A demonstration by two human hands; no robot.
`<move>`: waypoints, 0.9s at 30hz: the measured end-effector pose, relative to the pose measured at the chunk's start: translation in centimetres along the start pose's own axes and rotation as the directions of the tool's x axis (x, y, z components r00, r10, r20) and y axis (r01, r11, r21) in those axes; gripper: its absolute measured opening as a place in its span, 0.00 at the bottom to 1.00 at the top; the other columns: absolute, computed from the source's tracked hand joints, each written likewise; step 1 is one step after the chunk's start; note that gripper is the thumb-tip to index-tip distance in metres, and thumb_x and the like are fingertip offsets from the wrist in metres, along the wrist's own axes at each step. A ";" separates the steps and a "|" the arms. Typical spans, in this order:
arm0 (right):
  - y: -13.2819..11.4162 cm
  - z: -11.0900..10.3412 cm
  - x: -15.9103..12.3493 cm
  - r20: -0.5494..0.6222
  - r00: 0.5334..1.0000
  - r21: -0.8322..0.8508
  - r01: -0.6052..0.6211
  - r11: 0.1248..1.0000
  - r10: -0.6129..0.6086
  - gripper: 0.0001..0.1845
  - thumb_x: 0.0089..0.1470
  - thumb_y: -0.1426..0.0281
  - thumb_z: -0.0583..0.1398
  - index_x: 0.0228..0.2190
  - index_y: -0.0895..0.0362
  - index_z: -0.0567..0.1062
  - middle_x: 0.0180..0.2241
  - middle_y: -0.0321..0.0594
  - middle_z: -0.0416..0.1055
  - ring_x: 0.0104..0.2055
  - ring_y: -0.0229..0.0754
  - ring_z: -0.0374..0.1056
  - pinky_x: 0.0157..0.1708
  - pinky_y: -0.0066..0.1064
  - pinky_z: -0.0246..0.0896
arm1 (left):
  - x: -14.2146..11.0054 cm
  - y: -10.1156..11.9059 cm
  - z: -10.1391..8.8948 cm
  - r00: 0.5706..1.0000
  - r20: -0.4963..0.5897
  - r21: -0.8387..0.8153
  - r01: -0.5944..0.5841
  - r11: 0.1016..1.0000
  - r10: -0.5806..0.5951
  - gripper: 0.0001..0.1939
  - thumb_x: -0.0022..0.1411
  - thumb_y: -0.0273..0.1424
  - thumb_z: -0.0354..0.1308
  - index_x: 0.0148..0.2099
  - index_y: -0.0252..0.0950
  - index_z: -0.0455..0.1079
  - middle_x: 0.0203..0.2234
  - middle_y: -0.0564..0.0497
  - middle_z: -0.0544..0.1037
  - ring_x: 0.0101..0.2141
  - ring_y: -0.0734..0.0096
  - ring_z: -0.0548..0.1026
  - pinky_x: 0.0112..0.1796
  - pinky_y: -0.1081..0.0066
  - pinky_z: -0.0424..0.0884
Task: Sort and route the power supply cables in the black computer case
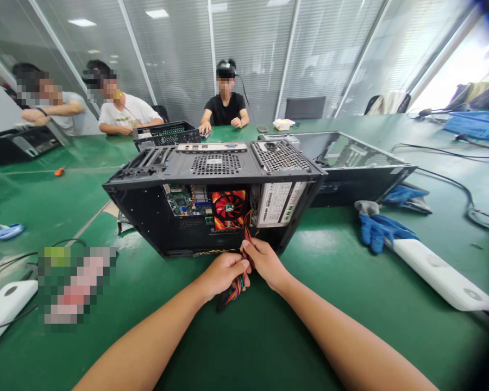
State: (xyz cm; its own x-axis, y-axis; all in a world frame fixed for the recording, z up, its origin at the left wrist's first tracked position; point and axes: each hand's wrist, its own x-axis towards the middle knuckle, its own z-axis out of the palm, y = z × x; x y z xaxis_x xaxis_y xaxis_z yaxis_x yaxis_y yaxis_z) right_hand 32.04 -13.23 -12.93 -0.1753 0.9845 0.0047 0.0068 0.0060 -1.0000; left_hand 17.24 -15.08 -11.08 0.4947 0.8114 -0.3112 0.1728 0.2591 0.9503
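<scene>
A black computer case (pixel 146 203) lies on the green table in front of me with its side open. Inside it show a red-bladed fan (pixel 229 208), a motherboard (pixel 181 200) and a power supply (pixel 280 203) with a white label. A bundle of coloured cables (pixel 238 288) comes out of the case beside the power supply. My left hand (pixel 227 273) is closed around this bundle, with the loose end hanging below. Just above it, my right hand (pixel 264 259) pinches the same cables. The fingertips of both hands nearly meet, partly hiding the bundle.
Behind the case stands another open case (pixel 358 176). Blue gloves (pixel 377 228) and a white power bank-like box (pixel 440 271) lie at right. A similar white box (pixel 8 307) and black cables are at left. Several people sit across the green table (pixel 146 347).
</scene>
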 end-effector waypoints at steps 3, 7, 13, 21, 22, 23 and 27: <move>0.2 0.0 0.1 0.007 1.000 0.005 -0.010 1.000 0.010 0.23 0.56 0.50 0.56 0.24 0.57 0.67 0.18 0.30 0.59 0.19 0.34 0.58 0.20 0.26 0.53 | 0.0 0.0 -0.1 1.000 -0.009 0.010 0.016 1.000 -0.016 0.23 0.57 0.51 0.56 0.33 0.33 0.66 0.20 0.50 0.75 0.18 0.75 0.71 0.20 0.77 0.64; 0.1 0.0 0.0 0.006 1.000 0.004 -0.010 1.000 0.010 0.23 0.56 0.50 0.56 0.24 0.57 0.67 0.17 0.30 0.59 0.19 0.33 0.57 0.19 0.26 0.51 | 0.0 0.0 -0.1 1.000 0.003 0.002 0.021 1.000 -0.021 0.25 0.57 0.53 0.56 0.34 0.33 0.66 0.20 0.50 0.75 0.18 0.74 0.72 0.20 0.77 0.65; -0.2 0.0 0.0 0.012 1.000 0.017 -0.026 1.000 0.026 0.23 0.55 0.50 0.56 0.24 0.57 0.67 0.17 0.29 0.59 0.18 0.33 0.57 0.19 0.25 0.51 | -0.1 0.1 -0.1 1.000 -0.001 -0.003 0.029 1.000 -0.029 0.25 0.57 0.53 0.56 0.34 0.33 0.66 0.19 0.51 0.75 0.18 0.75 0.71 0.19 0.77 0.65; -0.3 0.0 0.0 0.013 0.999 0.020 -0.032 0.999 0.031 0.23 0.55 0.49 0.57 0.25 0.57 0.68 0.17 0.30 0.59 0.19 0.34 0.57 0.18 0.26 0.51 | -0.1 0.0 0.1 1.000 -0.017 -0.007 0.018 1.000 -0.018 0.23 0.57 0.51 0.56 0.33 0.33 0.65 0.19 0.52 0.74 0.17 0.75 0.71 0.19 0.77 0.65; -0.3 0.0 -0.1 0.013 1.000 0.019 -0.028 0.999 0.028 0.23 0.55 0.49 0.57 0.25 0.57 0.67 0.17 0.30 0.59 0.18 0.34 0.57 0.18 0.26 0.51 | -0.1 -0.1 0.1 1.000 -0.010 -0.007 0.017 1.000 -0.017 0.23 0.58 0.51 0.56 0.34 0.33 0.65 0.19 0.52 0.74 0.17 0.75 0.71 0.19 0.77 0.65; -0.3 0.0 -0.1 0.016 1.000 0.016 -0.025 1.000 0.025 0.23 0.55 0.50 0.56 0.25 0.57 0.67 0.17 0.30 0.59 0.18 0.33 0.57 0.19 0.26 0.51 | 0.0 -0.1 0.1 1.000 -0.004 -0.006 0.016 1.000 -0.016 0.23 0.58 0.51 0.55 0.34 0.33 0.65 0.19 0.52 0.74 0.18 0.75 0.71 0.20 0.77 0.66; -0.2 0.0 0.0 0.020 1.000 0.004 -0.023 1.000 0.022 0.22 0.56 0.51 0.56 0.26 0.57 0.68 0.17 0.29 0.59 0.18 0.33 0.57 0.20 0.26 0.51 | 0.1 -0.3 0.0 1.000 0.002 -0.005 0.005 1.000 -0.005 0.23 0.59 0.51 0.55 0.35 0.33 0.65 0.20 0.51 0.75 0.18 0.75 0.71 0.20 0.76 0.66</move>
State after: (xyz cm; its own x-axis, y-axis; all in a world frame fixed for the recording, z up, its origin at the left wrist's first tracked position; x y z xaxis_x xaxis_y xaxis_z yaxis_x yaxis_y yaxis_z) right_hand 32.04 -13.28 -12.77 -0.1947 0.9807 -0.0180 0.0064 -0.0171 -0.9998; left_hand 17.24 -15.13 -11.43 0.4952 0.8093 -0.3159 0.1713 0.2655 0.9488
